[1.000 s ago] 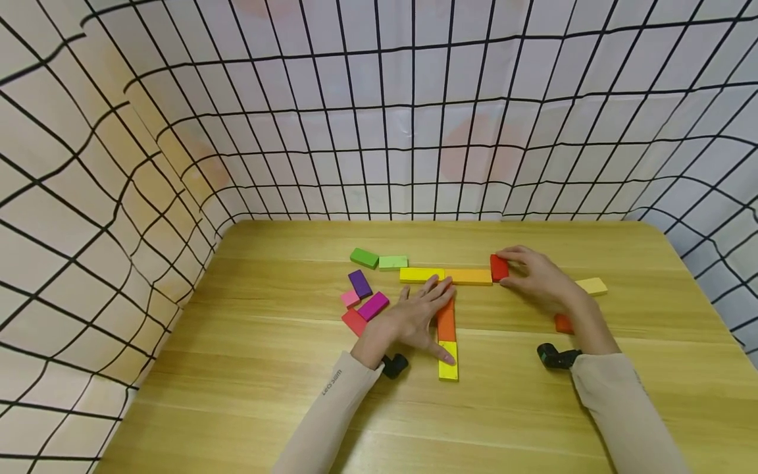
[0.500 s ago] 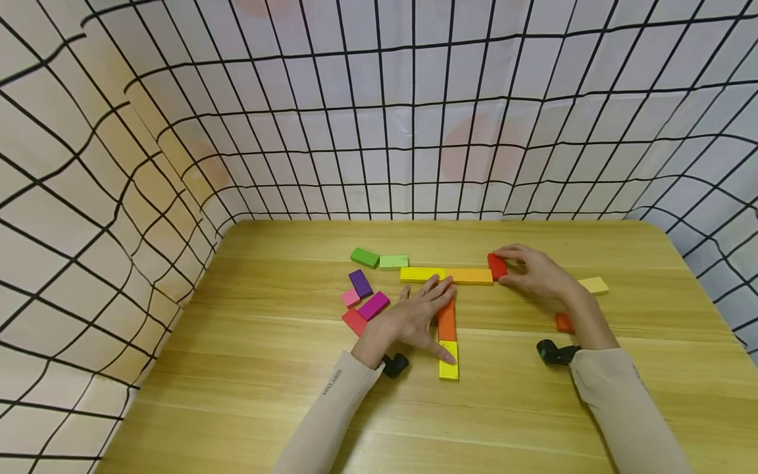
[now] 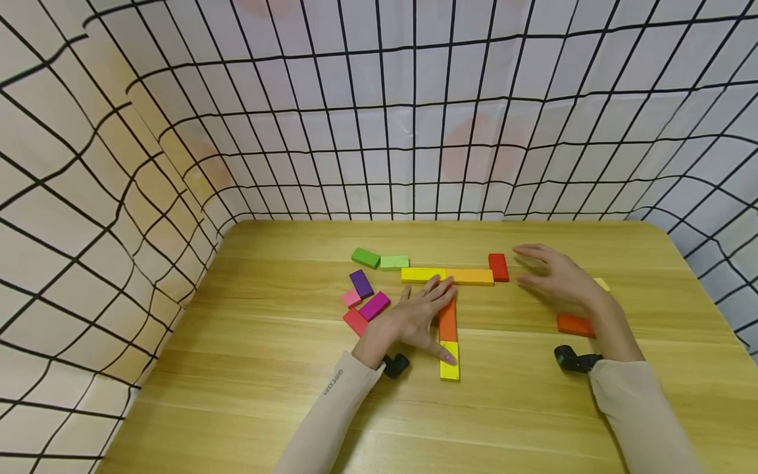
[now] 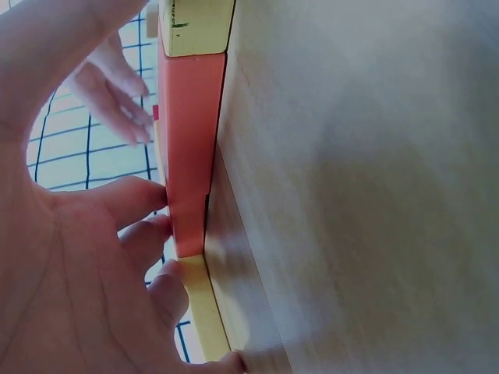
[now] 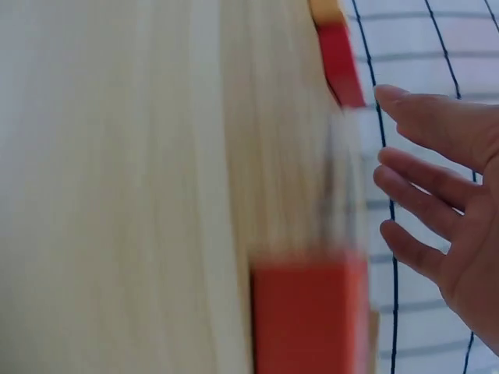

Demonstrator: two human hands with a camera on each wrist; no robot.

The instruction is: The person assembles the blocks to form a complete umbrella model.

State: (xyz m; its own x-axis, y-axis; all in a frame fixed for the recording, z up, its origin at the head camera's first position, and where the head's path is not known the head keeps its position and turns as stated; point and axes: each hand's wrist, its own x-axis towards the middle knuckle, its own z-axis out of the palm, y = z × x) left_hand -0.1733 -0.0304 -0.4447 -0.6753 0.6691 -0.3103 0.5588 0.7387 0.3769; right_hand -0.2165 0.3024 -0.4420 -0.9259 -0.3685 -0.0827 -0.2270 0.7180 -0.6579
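Observation:
A T shape of flat blocks lies on the table: a yellow block point(image 3: 422, 275) and a light orange block point(image 3: 470, 276) form the top bar, with orange blocks point(image 3: 447, 322) and a lower yellow block point(image 3: 449, 372) as the stem. Spread over the stem, my left hand point(image 3: 408, 320) touches the blocks with its fingertips, its thumb on the lower yellow block. A red block point(image 3: 499, 267) stands upright in the head view at the bar's right end. Just right of it, my right hand point(image 3: 556, 280) is apart from it, fingers relaxed and holding nothing.
Left of the T lie a green block point(image 3: 366, 257), a light green block point(image 3: 394, 263), a purple block point(image 3: 361, 283), a magenta block point(image 3: 375, 306), a pink block point(image 3: 352, 299) and a red-pink block point(image 3: 355, 322). An orange-red block point(image 3: 576, 324) lies near my right wrist.
My right hand has let go of the red block and moved right, away from it. The red block has shifted slightly and straightened at the bar's end. My left hand has stayed in place.

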